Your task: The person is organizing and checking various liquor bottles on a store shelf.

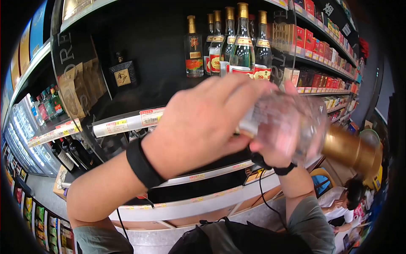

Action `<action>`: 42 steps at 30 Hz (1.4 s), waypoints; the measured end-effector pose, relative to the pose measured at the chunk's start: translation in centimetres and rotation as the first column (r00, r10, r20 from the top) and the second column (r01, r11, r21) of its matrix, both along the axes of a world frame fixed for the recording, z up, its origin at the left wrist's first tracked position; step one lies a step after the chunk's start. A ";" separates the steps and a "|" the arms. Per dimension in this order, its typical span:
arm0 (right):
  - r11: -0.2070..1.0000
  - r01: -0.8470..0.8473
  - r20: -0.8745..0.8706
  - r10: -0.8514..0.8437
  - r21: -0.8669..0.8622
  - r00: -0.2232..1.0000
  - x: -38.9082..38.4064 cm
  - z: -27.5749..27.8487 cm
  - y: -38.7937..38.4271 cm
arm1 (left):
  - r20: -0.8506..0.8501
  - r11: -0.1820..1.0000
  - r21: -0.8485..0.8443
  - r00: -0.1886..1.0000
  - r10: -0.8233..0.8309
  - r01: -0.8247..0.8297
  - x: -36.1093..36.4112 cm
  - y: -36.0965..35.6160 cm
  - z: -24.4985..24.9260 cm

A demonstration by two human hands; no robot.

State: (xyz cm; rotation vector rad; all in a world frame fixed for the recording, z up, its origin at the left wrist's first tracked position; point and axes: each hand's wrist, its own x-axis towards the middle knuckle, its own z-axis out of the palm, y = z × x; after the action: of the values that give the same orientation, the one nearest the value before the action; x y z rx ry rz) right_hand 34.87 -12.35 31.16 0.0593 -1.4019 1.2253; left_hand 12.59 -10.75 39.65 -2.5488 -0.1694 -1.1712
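Note:
A clear glass bottle (pixel 311 112) with a gold cap lies on its side close to the camera, its cap pointing right and slightly down. My left hand (pixel 203 120) is closed round the bottle's base end, seen from the back, with a black band at the wrist. Behind the glass, my right hand (pixel 279 146) grips the bottle's body; its fingers are blurred and partly hidden. Beyond my hands, several green-glass bottles (pixel 242 48) with gold caps stand upright on the shelf, beside a bottle with an orange label (pixel 194 53).
A dark square bottle (pixel 123 74) stands at the shelf's left. Price tags line the shelf edge (pixel 127 123). Small boxes (pixel 311 42) fill the shelves at right. Wine bottles (pixel 69 154) are lower left. Another person (pixel 338 203) is at lower right. Black cables hang below.

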 end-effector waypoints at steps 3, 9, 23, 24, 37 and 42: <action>0.432 0.731 -0.129 -0.810 0.529 0.572 -0.3 2.0 2.1 | 0.037 0.999 0.048 0.999 0.025 -0.027 0.5 2.1 1.5; 0.588 0.681 0.020 -0.763 0.435 0.646 -1.4 5.0 4.4 | 0.046 0.987 0.022 0.987 0.156 -0.157 0.1 5.3 3.2; 0.356 0.790 -0.269 -0.803 0.499 0.532 0.0 5.0 6.6 | 0.068 0.959 -0.124 0.962 0.266 -0.256 -1.4 10.4 4.9; 0.359 0.791 -0.268 -0.803 0.496 0.532 0.7 4.5 7.2 | 0.065 0.958 -0.126 0.961 0.267 -0.258 -1.5 10.7 5.0; -0.200 0.802 -0.313 -0.950 0.563 -0.017 6.0 -0.7 12.6 | -0.065 0.873 -0.234 0.903 0.425 -0.428 -0.9 16.9 4.7; -0.262 0.768 -0.305 -0.948 0.584 -0.091 5.7 -0.5 12.5 | -0.105 0.819 -0.304 0.871 0.480 -0.488 -0.2 17.9 4.1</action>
State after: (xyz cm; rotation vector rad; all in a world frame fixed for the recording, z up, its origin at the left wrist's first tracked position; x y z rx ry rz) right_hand 40.58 0.20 30.69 -0.6913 -1.4333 -0.7112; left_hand 12.40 7.11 43.74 -2.5453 -1.0197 -0.9655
